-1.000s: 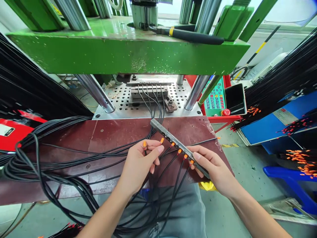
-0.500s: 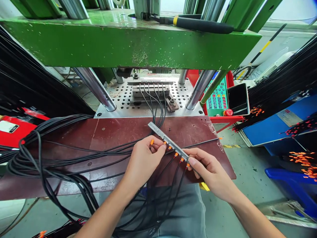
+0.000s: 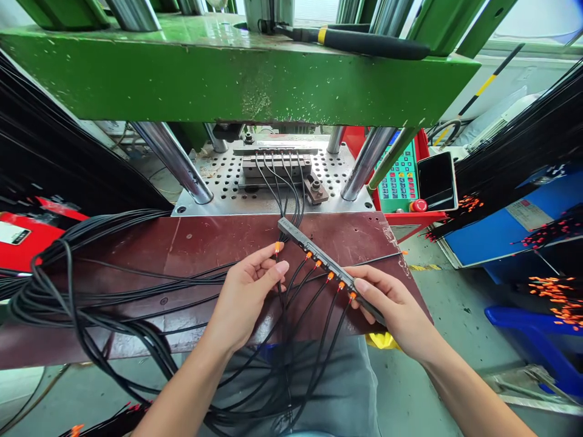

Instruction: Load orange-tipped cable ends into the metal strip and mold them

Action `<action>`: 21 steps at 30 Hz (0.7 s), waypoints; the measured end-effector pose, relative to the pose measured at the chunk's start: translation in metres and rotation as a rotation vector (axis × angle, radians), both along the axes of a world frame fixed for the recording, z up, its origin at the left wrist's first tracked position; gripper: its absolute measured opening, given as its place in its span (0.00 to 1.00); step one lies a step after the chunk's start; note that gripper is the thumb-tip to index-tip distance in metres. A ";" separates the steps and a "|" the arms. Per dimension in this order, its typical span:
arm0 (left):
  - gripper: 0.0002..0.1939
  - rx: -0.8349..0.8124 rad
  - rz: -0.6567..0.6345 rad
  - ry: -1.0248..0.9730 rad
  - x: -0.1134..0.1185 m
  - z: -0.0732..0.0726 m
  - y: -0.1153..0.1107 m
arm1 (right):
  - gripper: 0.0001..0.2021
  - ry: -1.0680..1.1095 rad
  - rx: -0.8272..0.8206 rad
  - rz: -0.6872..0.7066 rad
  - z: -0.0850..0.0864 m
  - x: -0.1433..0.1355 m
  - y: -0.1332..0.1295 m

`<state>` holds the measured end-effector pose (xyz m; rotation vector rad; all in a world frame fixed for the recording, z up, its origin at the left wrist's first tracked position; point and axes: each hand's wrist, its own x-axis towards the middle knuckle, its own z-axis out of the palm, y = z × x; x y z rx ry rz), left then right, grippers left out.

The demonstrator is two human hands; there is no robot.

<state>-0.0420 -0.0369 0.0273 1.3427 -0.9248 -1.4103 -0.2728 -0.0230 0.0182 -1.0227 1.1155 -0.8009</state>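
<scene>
My right hand (image 3: 392, 308) is closed around the lower right end of a long grey metal bar (image 3: 299, 235) with notches along its near edge. Several black cables with orange ends (image 3: 330, 277) sit in those notches and hang down toward my lap. Pinched in my left hand (image 3: 243, 294) is one more black cable, its orange tip (image 3: 277, 247) pointing up just left of the bar, apart from it. A similar bar (image 3: 276, 152) with cables in it rests on the press's perforated plate (image 3: 218, 188).
A brown board (image 3: 355, 233) lies before the green press (image 3: 228, 85). Coiled black cables (image 3: 50, 291) cover its left side. Pliers (image 3: 373, 45) lie on the press's beam. To the right are a control panel (image 3: 397, 182) and a phone-like black slab (image 3: 437, 182).
My left hand has drawn back left and slightly down from the bar, with the loose cable's orange tip now upright. The bar has shifted slightly right.
</scene>
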 end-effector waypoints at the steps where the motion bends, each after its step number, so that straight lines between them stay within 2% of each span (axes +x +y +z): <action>1: 0.20 -0.001 0.002 -0.006 0.000 0.000 -0.002 | 0.19 -0.006 -0.002 0.003 0.000 0.000 0.000; 7: 0.14 -0.022 -0.077 -0.148 -0.005 0.001 -0.010 | 0.20 0.014 -0.007 0.023 0.002 0.000 0.002; 14: 0.12 0.019 -0.071 -0.161 -0.008 0.001 -0.016 | 0.22 0.100 -0.058 0.068 0.000 0.001 0.004; 17: 0.13 0.023 -0.126 -0.160 -0.008 0.001 -0.019 | 0.22 0.106 -0.055 0.081 -0.001 0.001 0.004; 19: 0.12 -0.037 -0.129 -0.254 -0.009 0.004 -0.015 | 0.22 0.082 -0.026 0.075 0.000 0.001 0.003; 21: 0.13 -0.215 -0.035 -0.492 -0.011 0.009 -0.007 | 0.22 0.062 -0.002 0.063 0.000 0.001 0.001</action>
